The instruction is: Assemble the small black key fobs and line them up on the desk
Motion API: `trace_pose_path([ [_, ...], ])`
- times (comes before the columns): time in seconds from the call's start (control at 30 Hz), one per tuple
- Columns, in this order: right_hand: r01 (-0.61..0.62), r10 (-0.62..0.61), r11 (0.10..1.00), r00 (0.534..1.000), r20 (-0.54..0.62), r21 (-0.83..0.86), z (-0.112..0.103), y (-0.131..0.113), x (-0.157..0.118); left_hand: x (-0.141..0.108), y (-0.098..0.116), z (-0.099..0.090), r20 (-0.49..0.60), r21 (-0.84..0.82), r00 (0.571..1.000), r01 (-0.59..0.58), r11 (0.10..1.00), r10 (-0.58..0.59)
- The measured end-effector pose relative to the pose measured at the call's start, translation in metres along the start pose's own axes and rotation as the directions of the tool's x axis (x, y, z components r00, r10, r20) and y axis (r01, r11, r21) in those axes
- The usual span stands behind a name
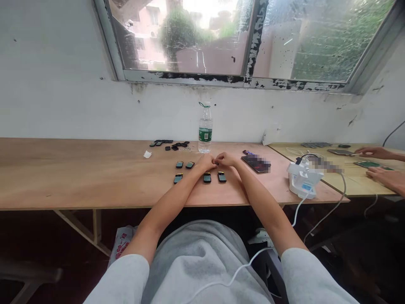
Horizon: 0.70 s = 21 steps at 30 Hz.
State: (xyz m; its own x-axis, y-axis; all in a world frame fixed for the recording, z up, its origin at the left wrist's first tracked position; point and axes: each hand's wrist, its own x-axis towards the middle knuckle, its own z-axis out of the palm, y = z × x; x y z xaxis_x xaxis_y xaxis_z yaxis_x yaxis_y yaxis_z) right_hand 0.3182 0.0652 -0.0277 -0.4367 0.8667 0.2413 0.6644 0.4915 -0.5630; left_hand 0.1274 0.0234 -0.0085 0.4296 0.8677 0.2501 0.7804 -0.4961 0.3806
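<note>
My left hand point(206, 161) and my right hand point(225, 159) meet over the wooden table, fingertips pinched together. Whatever lies between them is too small or too hidden to make out. Just below, on the tabletop, are two small black devices with greyish screens and yellow top edges: one point(207, 177) under my left hand, another point(222, 177) under my right. Beside my left forearm lies a similar device point(178, 178), partly covered by the arm. Farther back are two more, a left one point(179, 164) and a right one point(190, 165).
A water bottle point(205, 134) stands against the wall, near a pile of small black parts point(180, 145). White crumpled paper point(147, 154) lies left. To the right are a phone point(255, 164) and a white power strip point(302, 181) with cables. Another person's hands point(384, 177) work at far right.
</note>
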Motion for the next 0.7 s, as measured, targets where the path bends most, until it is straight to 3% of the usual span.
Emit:
trace_pose_path([
  [0.17,0.103,-0.102,0.994,0.994,-0.037,0.034,0.004,-0.004,0.004,-0.005,0.013,-0.010,-0.009,-0.027,1.000,-0.014,1.000,0.014],
  [0.27,0.141,-0.137,0.990,0.986,-0.096,0.027,0.004,-0.003,0.004,-0.018,0.031,-0.032,-0.076,-0.038,0.997,-0.006,0.999,0.003],
  [0.37,0.127,-0.125,0.992,0.986,-0.109,0.012,0.003,-0.003,0.002,-0.059,0.047,-0.068,-0.085,-0.164,0.992,-0.105,0.981,0.092],
  [0.43,0.108,-0.105,0.994,0.986,-0.132,0.015,0.003,-0.003,0.001,-0.104,0.050,-0.094,0.053,-0.262,0.980,-0.171,0.950,0.191],
  [0.47,0.098,-0.095,0.995,0.985,-0.145,0.016,0.003,-0.004,0.001,-0.131,0.049,-0.104,0.191,-0.317,0.954,-0.162,0.935,0.230],
  [0.5,0.089,-0.086,0.996,0.984,-0.154,0.015,0.003,-0.004,0.001,-0.157,0.046,-0.110,0.404,-0.376,0.869,-0.126,0.918,0.285],
  [0.53,0.080,-0.077,0.997,0.985,-0.157,0.012,0.003,-0.004,0.001,-0.183,0.041,-0.112,0.615,-0.427,0.716,-0.051,0.903,0.331],
  [0.57,0.073,-0.070,0.997,0.985,-0.157,0.010,0.003,-0.005,0.001,-0.208,0.035,-0.109,0.773,-0.443,0.523,0.040,0.896,0.359],
  [0.6,0.066,-0.064,0.998,0.986,-0.157,0.008,0.003,-0.005,0.001,-0.229,0.028,-0.100,0.862,-0.419,0.358,0.100,0.903,0.360],
  [0.63,0.062,-0.060,0.998,0.985,-0.159,0.008,0.003,-0.005,0.002,-0.246,0.019,-0.086,0.899,-0.373,0.289,0.112,0.921,0.329],
  [0.67,0.058,-0.056,0.998,0.985,-0.163,0.009,0.003,-0.006,0.002,-0.259,0.008,-0.069,0.903,-0.299,0.343,0.070,0.952,0.259],
  [0.7,0.056,-0.054,0.998,0.985,-0.165,0.010,0.003,-0.006,0.002,-0.266,-0.003,-0.050,0.864,-0.176,0.477,-0.006,0.984,0.158],
])
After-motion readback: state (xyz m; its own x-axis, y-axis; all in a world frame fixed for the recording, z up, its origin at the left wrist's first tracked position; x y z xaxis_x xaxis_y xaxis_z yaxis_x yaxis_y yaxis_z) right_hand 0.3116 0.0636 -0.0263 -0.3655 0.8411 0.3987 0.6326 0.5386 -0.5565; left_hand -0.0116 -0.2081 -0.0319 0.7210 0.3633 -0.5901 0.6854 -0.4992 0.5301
